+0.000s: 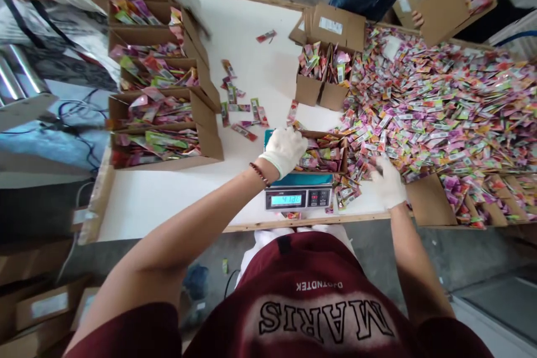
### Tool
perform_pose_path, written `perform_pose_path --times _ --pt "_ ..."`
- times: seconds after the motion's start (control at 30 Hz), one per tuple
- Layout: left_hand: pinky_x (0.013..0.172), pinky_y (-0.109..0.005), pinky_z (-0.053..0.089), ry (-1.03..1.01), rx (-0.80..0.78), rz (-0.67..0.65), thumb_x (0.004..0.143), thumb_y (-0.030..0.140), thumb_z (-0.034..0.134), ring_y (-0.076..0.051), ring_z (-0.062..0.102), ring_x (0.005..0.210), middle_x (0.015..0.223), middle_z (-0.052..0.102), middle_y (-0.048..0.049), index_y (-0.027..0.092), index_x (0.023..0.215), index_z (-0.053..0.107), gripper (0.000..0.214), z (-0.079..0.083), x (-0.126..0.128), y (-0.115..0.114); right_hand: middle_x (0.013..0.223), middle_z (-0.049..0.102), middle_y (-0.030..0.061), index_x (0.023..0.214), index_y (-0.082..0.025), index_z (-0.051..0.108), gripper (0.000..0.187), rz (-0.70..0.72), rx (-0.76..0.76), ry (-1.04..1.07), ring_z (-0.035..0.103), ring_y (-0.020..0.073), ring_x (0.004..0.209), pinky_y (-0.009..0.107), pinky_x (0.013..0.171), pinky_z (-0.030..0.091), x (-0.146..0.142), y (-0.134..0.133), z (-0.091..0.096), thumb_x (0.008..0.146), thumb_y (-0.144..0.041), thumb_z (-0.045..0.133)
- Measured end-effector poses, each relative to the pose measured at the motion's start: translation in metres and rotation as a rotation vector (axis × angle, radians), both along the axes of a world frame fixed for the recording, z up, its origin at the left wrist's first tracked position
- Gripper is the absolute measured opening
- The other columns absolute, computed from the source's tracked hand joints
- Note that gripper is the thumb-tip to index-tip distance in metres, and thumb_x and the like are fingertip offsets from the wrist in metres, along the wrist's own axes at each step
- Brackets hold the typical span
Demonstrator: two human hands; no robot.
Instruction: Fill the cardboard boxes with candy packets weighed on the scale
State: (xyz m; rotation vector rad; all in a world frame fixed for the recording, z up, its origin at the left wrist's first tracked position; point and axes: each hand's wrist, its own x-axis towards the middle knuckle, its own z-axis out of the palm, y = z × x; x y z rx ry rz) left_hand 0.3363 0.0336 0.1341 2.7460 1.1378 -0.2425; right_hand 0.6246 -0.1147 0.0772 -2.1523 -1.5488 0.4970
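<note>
A small cardboard box [344,158] full of colourful sachets [323,154] sits on a digital scale [300,198] with a lit display. My left hand [286,148], in a white glove, lies over the left end of this box. Its fingers are curled at the rim, and their tips are partly hidden. At the near edge of a large sachet pile [423,106], my right hand [388,183], also gloved, reaches forward with its fingers apart. The fingertips are slightly blurred against the packets, and no held sachet shows.
Several filled boxes [210,142] line the table's left side. Two more [308,91] stand beyond the scale, near loose sachets [244,132]. Filled boxes [432,201] sit at the right front. Co-workers' gloved hands [191,3] are at the far left; another person holds a carton [444,8].
</note>
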Motion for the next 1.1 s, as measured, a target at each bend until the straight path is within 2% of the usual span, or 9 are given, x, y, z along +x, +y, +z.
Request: perform_pose_path --times 0.13,0.23,0.37,0.43,0.57,0.63,0.8,0.93,1.1 --pt "0.081 -0.037 0.046 0.016 -0.031 0.004 0.091 0.006 0.053 -0.028 0.07 0.103 0.106 0.076 -0.0166 0.016 0.099 0.079 0.029 -0.001 0.0 0.006 0.108 0.074 0.0091 0.11 -0.022 0.073 0.025 0.2 0.289 0.082 0.07 0.0232 0.096 0.039 0.093 0.058 -0.042 0.018 0.038 0.098 -0.039 0.059" --pt "0.078 -0.037 0.045 -0.073 0.047 0.03 0.09 0.008 0.054 -0.028 0.07 0.101 0.102 0.076 -0.0146 0.017 0.096 0.078 0.027 0.015 -0.016 0.003 0.113 0.071 0.0099 0.114 -0.024 0.072 0.022 0.301 0.406 0.128 0.069 0.0246 0.102 0.041 0.096 0.058 -0.08 0.033 0.053 0.097 -0.034 0.061" --pt "0.076 -0.039 0.047 -0.271 0.174 0.043 0.092 0.016 0.051 -0.028 0.067 0.093 0.098 0.074 -0.0135 0.017 0.098 0.076 0.026 0.046 -0.022 -0.005 0.144 0.057 0.0141 0.152 -0.024 0.048 0.066 0.28 0.44 0.286 0.063 0.0279 0.123 0.046 0.104 0.057 -0.111 0.056 0.056 0.091 -0.037 0.072" --pt "0.078 -0.04 0.049 -0.392 0.206 0.012 0.095 0.021 0.049 -0.026 0.066 0.091 0.097 0.073 -0.0123 0.017 0.101 0.076 0.028 0.057 -0.015 -0.008 0.148 0.055 0.012 0.155 -0.027 0.044 0.071 0.333 0.427 0.394 0.062 0.0271 0.126 0.045 0.104 0.057 -0.118 0.068 0.06 0.091 -0.04 0.073" --pt "0.082 -0.038 0.052 -0.621 0.244 -0.021 0.1 0.027 0.044 -0.023 0.067 0.093 0.099 0.073 -0.0101 0.018 0.106 0.075 0.032 0.066 0.003 -0.01 0.122 0.07 0.0043 0.131 -0.029 0.064 0.034 0.346 0.472 0.551 0.071 0.0204 0.102 0.037 0.09 0.063 -0.116 0.082 0.08 0.1 -0.042 0.062" --pt "0.083 -0.037 0.053 -0.705 0.228 -0.023 0.102 0.026 0.04 -0.022 0.068 0.095 0.104 0.073 -0.0091 0.019 0.108 0.074 0.035 0.066 0.007 -0.011 0.111 0.073 0.0022 0.121 -0.028 0.069 0.027 0.309 0.489 0.589 0.072 0.0176 0.089 0.034 0.08 0.065 -0.109 0.083 0.093 0.099 -0.043 0.064" --pt "0.087 -0.037 0.055 -0.724 0.192 -0.016 0.102 0.024 0.041 -0.022 0.068 0.101 0.107 0.072 -0.0085 0.02 0.113 0.071 0.032 0.069 0.007 -0.014 0.096 0.074 0.0008 0.119 -0.027 0.072 0.031 0.302 0.424 0.639 0.072 0.0167 0.079 0.03 0.067 0.065 -0.103 0.083 0.107 0.095 -0.046 0.07" --pt "0.086 -0.036 0.055 -0.591 0.153 0.085 0.095 0.02 0.053 -0.024 0.068 0.103 0.117 0.069 -0.0096 0.021 0.131 0.063 0.037 0.072 -0.003 -0.015 0.103 0.075 0.0017 0.121 -0.028 0.073 0.034 0.307 0.437 0.581 0.073 0.0199 0.091 0.035 0.075 0.066 -0.11 0.085 0.102 0.095 -0.049 0.069" --pt "0.079 -0.035 0.055 -0.459 0.043 0.209 0.093 0.032 0.062 -0.026 0.069 0.1 0.125 0.068 -0.0129 0.019 0.136 0.06 0.045 0.057 -0.029 -0.01 0.094 0.073 0.0031 0.114 -0.027 0.073 0.032 0.219 0.481 0.428 0.073 0.0227 0.092 0.035 0.073 0.063 -0.091 0.079 0.096 0.098 -0.053 0.064"
